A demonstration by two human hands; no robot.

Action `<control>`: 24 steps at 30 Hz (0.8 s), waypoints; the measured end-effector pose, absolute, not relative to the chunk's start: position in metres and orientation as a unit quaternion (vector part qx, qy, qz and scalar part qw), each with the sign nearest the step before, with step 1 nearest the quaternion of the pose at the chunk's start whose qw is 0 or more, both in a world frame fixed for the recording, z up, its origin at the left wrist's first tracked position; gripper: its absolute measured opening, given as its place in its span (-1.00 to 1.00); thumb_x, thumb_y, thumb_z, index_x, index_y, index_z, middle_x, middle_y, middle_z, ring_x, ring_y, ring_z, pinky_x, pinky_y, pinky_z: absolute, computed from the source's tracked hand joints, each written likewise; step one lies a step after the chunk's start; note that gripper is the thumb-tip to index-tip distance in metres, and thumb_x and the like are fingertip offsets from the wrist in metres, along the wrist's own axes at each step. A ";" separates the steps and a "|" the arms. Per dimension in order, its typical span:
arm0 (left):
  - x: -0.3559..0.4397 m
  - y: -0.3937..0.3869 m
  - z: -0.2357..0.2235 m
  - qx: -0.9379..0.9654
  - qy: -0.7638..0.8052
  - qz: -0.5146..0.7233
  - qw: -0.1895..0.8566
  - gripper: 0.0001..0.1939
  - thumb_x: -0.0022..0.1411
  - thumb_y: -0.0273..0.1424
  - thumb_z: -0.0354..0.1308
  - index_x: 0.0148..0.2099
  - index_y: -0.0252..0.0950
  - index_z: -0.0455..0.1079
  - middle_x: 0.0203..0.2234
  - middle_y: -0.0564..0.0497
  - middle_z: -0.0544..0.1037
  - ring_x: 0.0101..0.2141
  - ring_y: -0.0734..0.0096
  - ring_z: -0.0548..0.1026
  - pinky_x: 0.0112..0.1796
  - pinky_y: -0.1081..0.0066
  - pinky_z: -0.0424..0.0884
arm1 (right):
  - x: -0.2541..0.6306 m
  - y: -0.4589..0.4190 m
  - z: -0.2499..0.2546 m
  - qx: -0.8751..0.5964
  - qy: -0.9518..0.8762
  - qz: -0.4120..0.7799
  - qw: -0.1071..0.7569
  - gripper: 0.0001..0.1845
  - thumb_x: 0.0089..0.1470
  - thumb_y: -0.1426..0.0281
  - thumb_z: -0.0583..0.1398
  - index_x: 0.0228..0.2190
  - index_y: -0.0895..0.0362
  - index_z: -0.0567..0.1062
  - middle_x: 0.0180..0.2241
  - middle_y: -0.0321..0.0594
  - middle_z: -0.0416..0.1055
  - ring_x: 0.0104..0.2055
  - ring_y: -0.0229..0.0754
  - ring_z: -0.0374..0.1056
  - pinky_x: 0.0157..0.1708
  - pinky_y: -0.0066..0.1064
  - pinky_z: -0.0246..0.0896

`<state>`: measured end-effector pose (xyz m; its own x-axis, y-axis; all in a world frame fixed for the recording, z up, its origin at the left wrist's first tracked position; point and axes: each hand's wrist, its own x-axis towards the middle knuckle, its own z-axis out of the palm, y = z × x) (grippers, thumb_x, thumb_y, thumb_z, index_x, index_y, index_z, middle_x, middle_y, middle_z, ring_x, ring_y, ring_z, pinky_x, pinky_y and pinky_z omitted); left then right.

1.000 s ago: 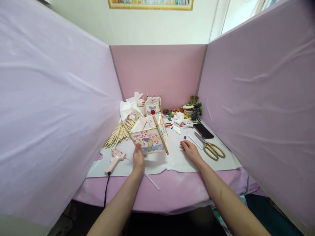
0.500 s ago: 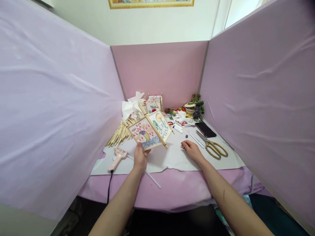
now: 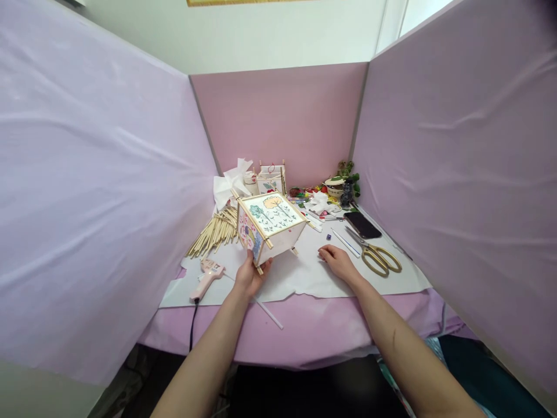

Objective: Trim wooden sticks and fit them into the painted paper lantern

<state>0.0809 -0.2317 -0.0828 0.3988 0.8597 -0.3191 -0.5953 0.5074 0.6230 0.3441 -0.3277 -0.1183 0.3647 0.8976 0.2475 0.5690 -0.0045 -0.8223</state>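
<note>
Tilted above the white table sheet is a small box-shaped paper lantern (image 3: 275, 216) with a frame of thin wooden sticks. Its upturned panel carries drawn trees and small plants; the narrow left panel has pink and purple painting. My left hand (image 3: 253, 275) grips the lantern by its lower corner, thumb in front, other fingers partly hidden beneath. My right hand (image 3: 336, 259) rests on the sheet with curled fingers; whether anything is in them cannot be seen. Near it lie a tiny dark purple piece (image 3: 328, 237), a white pen (image 3: 346, 242) and gold-handled scissors (image 3: 375, 255).
At left lie a pink glue gun (image 3: 208, 280) with its cord and a pile of wooden sticks (image 3: 214, 233). Behind stand crumpled white paper (image 3: 231, 183) and another stick-framed lantern (image 3: 270, 179). A black phone (image 3: 362, 224), a lidded bowl (image 3: 335, 187) and a glue stick (image 3: 268, 313) also lie around.
My left hand has turned the lantern, so the tree panel now faces up and the moon panel is seen edge-on at left. My right hand has stayed in place on the sheet.
</note>
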 end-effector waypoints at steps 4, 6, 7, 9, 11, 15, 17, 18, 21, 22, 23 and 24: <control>0.079 -0.230 -0.085 0.207 0.300 0.416 0.833 -0.69 0.33 -0.23 -0.05 -0.02 -0.27 0.36 -0.35 -0.06 0.57 -0.35 0.34 0.56 -0.47 0.48 0.50 | 0.343 -0.328 -0.117 -0.689 -0.539 0.176 0.451 -0.70 0.10 0.24 0.04 -0.32 0.14 0.49 -0.38 -0.19 0.50 -0.31 -0.16 0.36 -0.27 -0.39 0.14; 0.077 -0.227 -0.081 0.228 0.284 0.405 0.838 -0.70 0.32 -0.23 -0.03 -0.01 -0.24 0.37 -0.27 -0.07 0.57 -0.27 0.29 0.56 -0.40 0.42 0.52 | 0.342 -0.328 -0.113 -0.689 -0.544 0.177 0.445 -0.70 0.11 0.27 0.03 -0.33 0.16 0.49 -0.38 -0.17 0.50 -0.32 -0.15 0.36 -0.28 -0.38 0.14; 0.077 -0.224 -0.077 0.243 0.275 0.402 0.839 -0.70 0.31 -0.24 -0.01 -0.01 -0.24 0.37 -0.23 -0.07 0.57 -0.24 0.27 0.56 -0.36 0.39 0.52 | 0.342 -0.327 -0.110 -0.686 -0.550 0.180 0.441 -0.71 0.11 0.28 0.03 -0.34 0.16 0.49 -0.38 -0.16 0.50 -0.32 -0.14 0.36 -0.29 -0.37 0.14; 0.078 -0.213 -0.061 0.278 0.260 0.402 0.832 -0.72 0.30 -0.25 0.02 -0.02 -0.23 0.38 -0.18 -0.07 0.56 -0.20 0.24 0.55 -0.29 0.35 0.52 | 0.339 -0.323 -0.101 -0.673 -0.573 0.189 0.428 -0.72 0.10 0.31 0.04 -0.37 0.16 0.50 -0.37 -0.16 0.50 -0.32 -0.15 0.36 -0.29 -0.38 0.13; 0.083 -0.194 -0.036 0.318 0.257 0.410 0.815 -0.73 0.30 -0.25 0.02 -0.03 -0.22 0.39 -0.17 -0.05 0.56 -0.21 0.28 0.54 -0.27 0.35 0.51 | 0.334 -0.316 -0.092 -0.650 -0.607 0.202 0.411 -0.75 0.10 0.33 0.06 -0.38 0.15 0.52 -0.37 -0.18 0.51 -0.32 -0.16 0.36 -0.30 -0.39 0.13; 0.106 -0.137 0.034 0.397 0.281 0.494 0.721 -0.80 0.35 -0.33 -0.06 -0.08 -0.14 0.36 -0.13 0.05 0.53 -0.25 0.39 0.53 -0.27 0.37 0.50 | 0.317 -0.288 -0.081 -0.601 -0.671 0.221 0.374 -0.77 0.10 0.37 0.08 -0.36 0.14 0.54 -0.34 -0.19 0.52 -0.30 -0.19 0.37 -0.29 -0.42 0.14; 0.124 -0.103 0.073 0.446 0.281 0.542 0.655 -0.84 0.34 -0.36 -0.06 -0.08 -0.09 0.29 -0.09 0.09 0.51 -0.21 0.37 0.52 -0.27 0.33 0.51 | 0.308 -0.273 -0.081 -0.581 -0.695 0.226 0.359 -0.78 0.09 0.41 0.09 -0.36 0.14 0.55 -0.33 -0.19 0.52 -0.29 -0.20 0.37 -0.27 -0.44 0.14; 0.133 -0.085 0.092 0.466 0.284 0.562 0.621 -0.83 0.33 -0.39 -0.05 -0.06 -0.07 0.25 -0.08 0.11 0.49 -0.20 0.36 0.52 -0.28 0.31 0.52 | 0.303 -0.266 -0.083 -0.573 -0.704 0.227 0.353 -0.78 0.08 0.43 0.10 -0.36 0.14 0.55 -0.33 -0.20 0.53 -0.30 -0.21 0.38 -0.27 -0.45 0.14; 0.163 -0.037 0.141 0.515 0.306 0.591 0.540 -0.77 0.29 -0.45 -0.03 -0.04 -0.05 0.17 -0.06 0.10 0.46 -0.21 0.34 0.52 -0.34 0.31 0.52 | 0.297 -0.251 -0.089 -0.568 -0.715 0.219 0.344 -0.80 0.07 0.44 0.11 -0.37 0.15 0.56 -0.32 -0.18 0.53 -0.29 -0.20 0.38 -0.26 -0.45 0.15; 0.173 -0.023 0.154 0.525 0.320 0.599 0.513 -0.76 0.28 -0.46 -0.03 -0.04 -0.06 0.16 -0.05 0.08 0.45 -0.24 0.34 0.52 -0.37 0.32 0.51 | 0.297 -0.247 -0.091 -0.571 -0.713 0.214 0.345 -0.80 0.08 0.43 0.11 -0.36 0.15 0.55 -0.31 -0.17 0.53 -0.28 -0.19 0.37 -0.25 -0.44 0.14; 0.182 -0.009 0.165 0.530 0.338 0.608 0.484 -0.76 0.27 -0.46 -0.02 -0.04 -0.08 0.15 -0.06 0.05 0.44 -0.26 0.34 0.52 -0.39 0.33 0.50 | 0.298 -0.245 -0.094 -0.575 -0.709 0.210 0.349 -0.79 0.10 0.43 0.10 -0.36 0.15 0.55 -0.30 -0.17 0.52 -0.27 -0.19 0.37 -0.25 -0.44 0.14; 0.190 0.005 0.173 0.533 0.359 0.615 0.457 -0.77 0.26 -0.45 -0.01 -0.04 -0.09 0.16 -0.07 0.02 0.44 -0.29 0.34 0.52 -0.42 0.33 0.49 | 0.299 -0.244 -0.096 -0.578 -0.705 0.209 0.356 -0.78 0.11 0.43 0.08 -0.36 0.15 0.54 -0.31 -0.17 0.52 -0.27 -0.20 0.37 -0.25 -0.45 0.14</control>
<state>0.1902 0.0046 0.1731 -0.0140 0.9447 0.3276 -0.1792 -0.3247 0.9287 0.2992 -0.2440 -0.0960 -0.0798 0.9623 0.2600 0.6657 0.2456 -0.7047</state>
